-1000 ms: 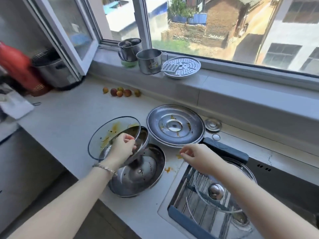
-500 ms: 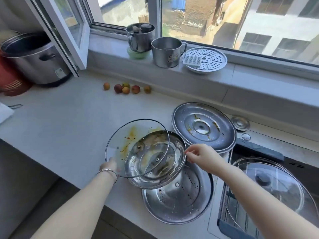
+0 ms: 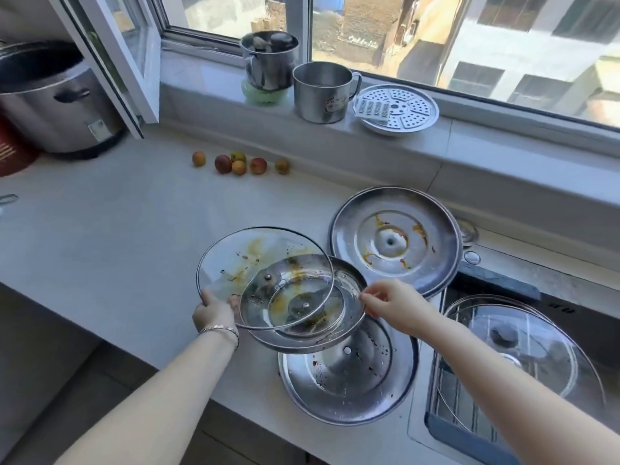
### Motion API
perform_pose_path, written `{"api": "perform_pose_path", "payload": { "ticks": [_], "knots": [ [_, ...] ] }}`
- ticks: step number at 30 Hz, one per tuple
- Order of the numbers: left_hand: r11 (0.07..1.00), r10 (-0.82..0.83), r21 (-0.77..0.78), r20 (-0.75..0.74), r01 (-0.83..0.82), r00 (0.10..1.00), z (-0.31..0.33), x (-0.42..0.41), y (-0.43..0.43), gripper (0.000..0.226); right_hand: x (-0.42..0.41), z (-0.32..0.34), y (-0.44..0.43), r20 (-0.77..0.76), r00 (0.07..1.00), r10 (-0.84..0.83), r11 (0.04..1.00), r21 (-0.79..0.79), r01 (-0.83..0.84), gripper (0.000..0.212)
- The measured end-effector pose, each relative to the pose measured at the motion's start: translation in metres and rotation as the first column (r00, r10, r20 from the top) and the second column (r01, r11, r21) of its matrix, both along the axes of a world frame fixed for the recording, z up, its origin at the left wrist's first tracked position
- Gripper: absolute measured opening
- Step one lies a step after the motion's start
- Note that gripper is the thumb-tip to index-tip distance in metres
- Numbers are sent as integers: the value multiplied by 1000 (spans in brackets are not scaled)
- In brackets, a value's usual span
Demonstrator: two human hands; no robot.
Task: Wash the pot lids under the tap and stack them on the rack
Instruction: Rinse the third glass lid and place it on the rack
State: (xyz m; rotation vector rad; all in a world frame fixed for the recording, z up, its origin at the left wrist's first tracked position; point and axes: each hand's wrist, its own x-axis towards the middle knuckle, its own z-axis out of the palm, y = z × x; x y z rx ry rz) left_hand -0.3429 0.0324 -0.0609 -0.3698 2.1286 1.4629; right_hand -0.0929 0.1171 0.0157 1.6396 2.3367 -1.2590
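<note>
Two soiled lids were held up off the worktop [image 3: 117,229], overlapping: a sauce-smeared glass lid [image 3: 248,260] and, under its right half, a smaller steel lid [image 3: 349,290]. The left hand [image 3: 214,310] gripped the glass lid's near-left rim, fingers curled beneath it; whether it also bore the steel one could not be told. The right hand [image 3: 392,303] pinched the smaller steel lid's right rim between thumb and fingertips.

Both lids were round, so no long axis mattered. They lay nearly level above a near steel lid [image 3: 355,384] resting on the worktop, with a spattered far steel lid [image 3: 394,239] behind it. The sink [image 3: 414,424] lay to the right of both hands, the right hand nearer, so the carry would likely go rightward.

In the sink a blue-framed wire rack [image 3: 453,401] held one knobbed glass lid [image 3: 536,357]. No tap showed. On the sill, the handled steel mug [image 3: 322,92] looked empty, and the rear steel mug [image 3: 268,58] held dark items too blurred to name.
</note>
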Motion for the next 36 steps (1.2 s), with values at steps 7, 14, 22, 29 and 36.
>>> {"api": "perform_pose_path", "payload": {
  "ticks": [7, 14, 22, 29, 36],
  "knots": [
    [986, -58, 149, -100, 72, 993, 11, 0, -2, 45, 5, 11, 0, -182, 949, -259, 960, 61, 274, 27],
    [868, -395, 261, -156, 423, 905, 74, 47, 17, 50, 30, 34, 19, -381, 466, -799, 593, -631, 500, 48],
    [602, -762, 303, -59, 739, 645, 86, 155, 46, 50, 163, 4, -5, -380, 277, -882, 386, -247, 889, 37],
    [474, -864, 410, 386, 779, 323, 98, 293, 72, 56, 295, -12, -42, -451, 68, -890, 164, -176, 971, 52],
    [544, -828, 527, 465, 654, 314, 69, 433, 71, 66, 435, -12, -46, -511, 67, -857, 238, -278, 930, 31]
  ]
}}
